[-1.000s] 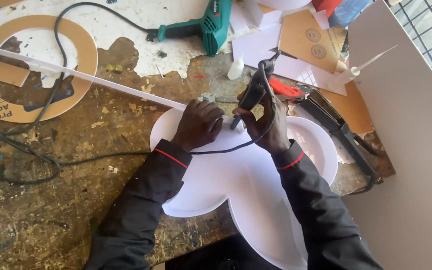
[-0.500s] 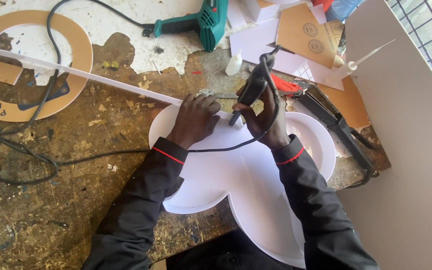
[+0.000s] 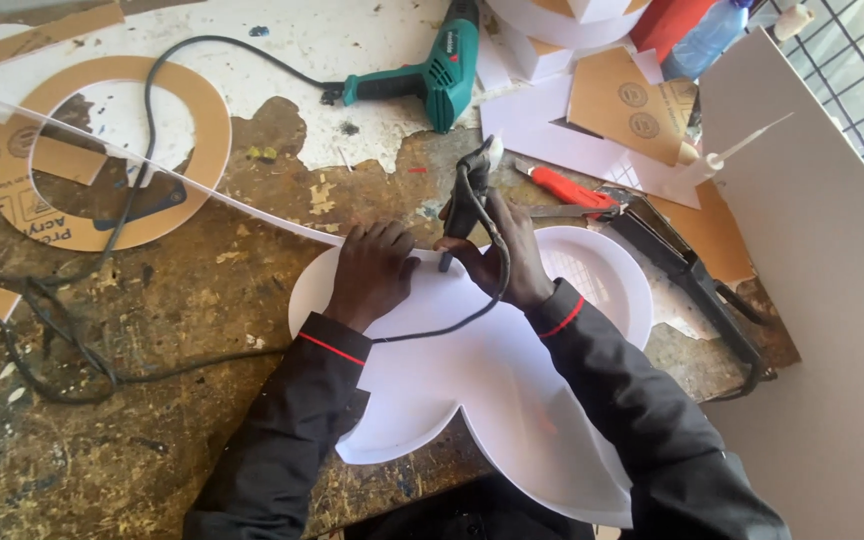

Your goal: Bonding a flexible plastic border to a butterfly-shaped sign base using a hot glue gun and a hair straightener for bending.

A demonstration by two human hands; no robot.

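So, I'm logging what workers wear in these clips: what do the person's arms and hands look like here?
Both arms are in long dark, near-black sleeves, each cuff edged with a thin red stripe. The left hand and right hand are bare: no gloves, rings or watch visible.

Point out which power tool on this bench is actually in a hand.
The black corded tool, gripped upright by the right hand at the white cut-out panel. The green drill lies untouched at the bench's far side.

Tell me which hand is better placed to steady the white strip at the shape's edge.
Probably the left hand: it presses on the white strip at the white shape, while the right hand grips the corded tool.
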